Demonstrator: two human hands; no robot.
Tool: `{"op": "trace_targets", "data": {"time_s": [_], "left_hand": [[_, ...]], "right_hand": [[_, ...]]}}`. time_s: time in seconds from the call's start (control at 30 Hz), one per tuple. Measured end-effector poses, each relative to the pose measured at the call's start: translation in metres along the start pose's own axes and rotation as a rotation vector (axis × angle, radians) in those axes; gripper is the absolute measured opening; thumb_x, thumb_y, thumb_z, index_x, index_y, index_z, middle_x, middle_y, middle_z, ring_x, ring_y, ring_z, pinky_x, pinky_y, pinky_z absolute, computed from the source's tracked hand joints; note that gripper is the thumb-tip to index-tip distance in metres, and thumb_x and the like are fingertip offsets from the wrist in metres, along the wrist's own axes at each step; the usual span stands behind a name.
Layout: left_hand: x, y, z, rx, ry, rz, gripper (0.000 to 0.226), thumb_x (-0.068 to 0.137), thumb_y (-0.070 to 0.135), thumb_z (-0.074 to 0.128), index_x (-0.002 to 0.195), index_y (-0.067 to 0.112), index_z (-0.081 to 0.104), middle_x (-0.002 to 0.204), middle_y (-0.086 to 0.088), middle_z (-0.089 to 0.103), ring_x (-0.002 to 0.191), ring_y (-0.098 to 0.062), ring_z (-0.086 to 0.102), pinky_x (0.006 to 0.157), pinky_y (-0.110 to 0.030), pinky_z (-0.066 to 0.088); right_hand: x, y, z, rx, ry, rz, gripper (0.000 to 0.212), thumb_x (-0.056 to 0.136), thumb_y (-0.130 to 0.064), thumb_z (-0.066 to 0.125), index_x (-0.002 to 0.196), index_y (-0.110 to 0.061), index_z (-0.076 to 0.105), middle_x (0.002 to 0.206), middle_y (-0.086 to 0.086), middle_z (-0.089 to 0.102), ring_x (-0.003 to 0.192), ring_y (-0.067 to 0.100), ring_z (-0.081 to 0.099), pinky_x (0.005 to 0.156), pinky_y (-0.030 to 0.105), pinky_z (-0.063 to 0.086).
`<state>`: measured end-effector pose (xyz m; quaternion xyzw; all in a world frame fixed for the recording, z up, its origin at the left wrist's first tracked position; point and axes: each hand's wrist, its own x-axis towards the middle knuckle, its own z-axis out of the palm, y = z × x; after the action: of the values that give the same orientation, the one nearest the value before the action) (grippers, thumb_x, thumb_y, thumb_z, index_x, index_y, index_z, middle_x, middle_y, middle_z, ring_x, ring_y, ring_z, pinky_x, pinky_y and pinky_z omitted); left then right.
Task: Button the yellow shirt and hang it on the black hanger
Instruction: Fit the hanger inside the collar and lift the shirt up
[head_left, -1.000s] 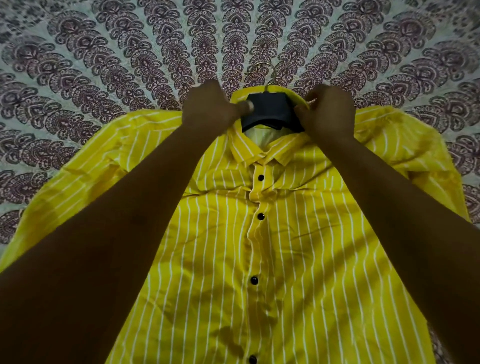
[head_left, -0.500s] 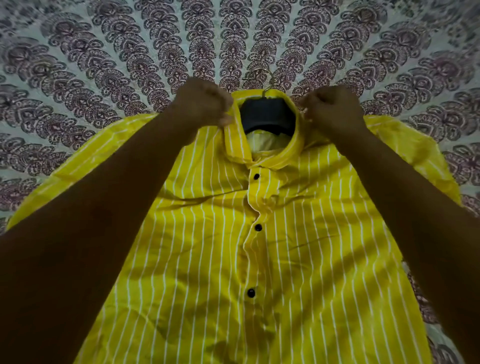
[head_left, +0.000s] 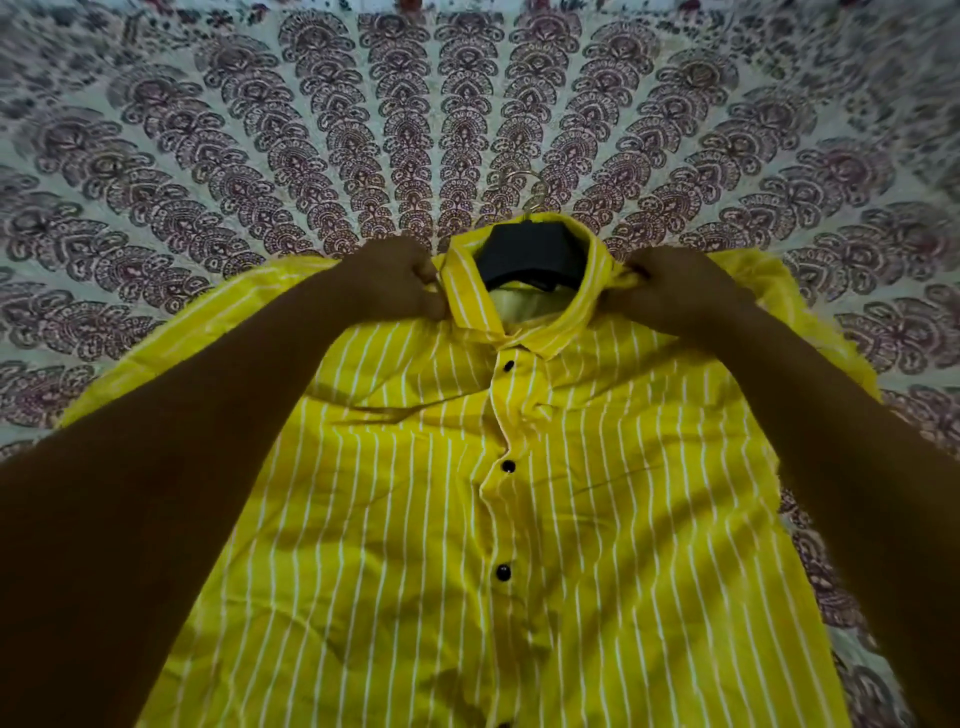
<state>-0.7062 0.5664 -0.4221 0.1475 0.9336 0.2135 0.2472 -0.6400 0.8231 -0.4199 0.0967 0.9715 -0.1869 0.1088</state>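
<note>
1. The left hand (head_left: 397, 283), left of the frame's centre, is curling its fingers (head_left: 423, 270) tight on the yellow fabric just beside the collar (head_left: 470, 299), pinching it at the shoulder seam.
2. The right hand (head_left: 678, 296), right of centre, is doing likewise, its fingers (head_left: 636, 270) clamping a bunched fold of cloth at the collar's other side.
3. Between the two hands the collar is standing up around the black hanger (head_left: 530, 254), whose broad neck is filling the opening; its thin metal hook (head_left: 524, 189) is lying just above on the bedsheet.
4. The yellow shirt (head_left: 395, 519), with white stripes, is lying face up across the centre and lower part of the frame, its placket closed by black buttons (head_left: 508, 466) running down the middle.
5. Both forearms are reaching in from the lower corners and covering the shirt's sides.
6. A patterned bedsheet (head_left: 260, 130), printed in maroon motifs fanning outward, is spreading under everything across the upper frame.
</note>
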Motion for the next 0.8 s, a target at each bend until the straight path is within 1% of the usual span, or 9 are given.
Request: {"op": "trace_targets", "data": {"time_s": [0.07,0.17,0.3,0.37,0.43,0.57,0.67,0.73,0.8], "left_hand": [[-0.014,0.000,-0.004,-0.105,0.072,0.081,0.060,0.051,0.047,0.068,0.095,0.006,0.064,0.089,-0.007,0.061,0.082,-0.016,0.052,0.066,-0.020,0.031],[-0.051,0.006,-0.020,-0.362,0.148,0.201,0.052,0.045,0.047,0.066,0.087,0.017,0.060,0.078,0.015,0.060,0.075,0.001,0.053,0.068,-0.013,0.040],[-0.117,0.024,-0.054,-0.466,0.285,0.327,0.043,0.048,0.039,0.071,0.086,0.030,0.054,0.090,0.010,0.064,0.088,-0.003,0.060,0.079,-0.018,0.048],[-0.156,0.037,-0.075,-0.473,0.358,0.340,0.043,0.055,0.026,0.079,0.087,0.033,0.053,0.089,0.021,0.063,0.086,0.014,0.059,0.080,-0.004,0.045],[-0.196,0.049,-0.097,-0.445,0.414,0.340,0.047,0.060,0.008,0.083,0.091,0.032,0.056,0.095,0.024,0.060,0.088,0.022,0.055,0.083,-0.003,0.045],[-0.294,0.086,-0.165,-0.349,0.500,0.388,0.051,0.066,0.010,0.082,0.103,0.035,0.056,0.107,0.010,0.061,0.107,-0.004,0.057,0.097,-0.029,0.047],[-0.360,0.114,-0.203,-0.307,0.559,0.407,0.051,0.065,0.018,0.083,0.105,0.036,0.057,0.110,0.008,0.061,0.109,-0.013,0.058,0.098,-0.037,0.048],[-0.405,0.133,-0.221,-0.279,0.627,0.429,0.056,0.059,0.039,0.080,0.111,0.026,0.063,0.112,0.007,0.064,0.108,-0.013,0.060,0.097,-0.038,0.049],[-0.445,0.150,-0.236,-0.236,0.686,0.441,0.069,0.053,0.057,0.065,0.114,0.025,0.064,0.116,0.006,0.065,0.107,-0.011,0.060,0.096,-0.034,0.050]], "right_hand": [[-0.019,-0.002,-0.010,0.015,0.057,-0.038,0.037,0.078,-0.041,0.066,0.094,-0.008,0.061,0.102,0.022,0.063,0.099,0.036,0.057,0.078,0.038,0.042],[-0.049,-0.009,-0.031,0.161,0.060,-0.082,0.039,0.080,-0.033,0.067,0.102,-0.004,0.054,0.091,0.015,0.057,0.086,0.028,0.053,0.071,0.034,0.035],[-0.103,-0.034,-0.078,0.408,0.019,-0.153,0.038,0.081,-0.029,0.066,0.111,-0.014,0.048,0.091,0.000,0.059,0.080,0.014,0.055,0.071,0.030,0.042],[-0.134,-0.048,-0.104,0.399,0.053,-0.171,0.041,0.082,-0.030,0.065,0.117,-0.016,0.050,0.095,-0.001,0.062,0.083,0.014,0.058,0.071,0.028,0.044],[-0.165,-0.066,-0.130,0.361,0.145,-0.208,0.041,0.082,-0.032,0.065,0.119,-0.017,0.054,0.102,0.005,0.065,0.090,0.022,0.061,0.079,0.034,0.047],[-0.245,-0.115,-0.204,0.294,0.321,-0.354,0.067,0.075,-0.051,0.050,0.129,-0.013,0.047,0.125,0.011,0.055,0.115,0.027,0.052,0.094,0.036,0.041],[-0.295,-0.141,-0.250,0.372,0.338,-0.468,0.064,0.079,-0.042,0.049,0.137,-0.018,0.037,0.137,0.005,0.048,0.128,0.022,0.045,0.103,0.047,0.039],[-0.330,-0.155,-0.278,0.442,0.344,-0.516,0.054,0.083,-0.030,0.053,0.135,-0.025,0.039,0.133,-0.005,0.052,0.123,0.010,0.049,0.102,0.036,0.042],[-0.363,-0.164,-0.301,0.451,0.378,-0.531,0.052,0.081,-0.033,0.053,0.130,-0.033,0.039,0.123,-0.015,0.055,0.112,-0.001,0.053,0.094,0.026,0.045]]}}
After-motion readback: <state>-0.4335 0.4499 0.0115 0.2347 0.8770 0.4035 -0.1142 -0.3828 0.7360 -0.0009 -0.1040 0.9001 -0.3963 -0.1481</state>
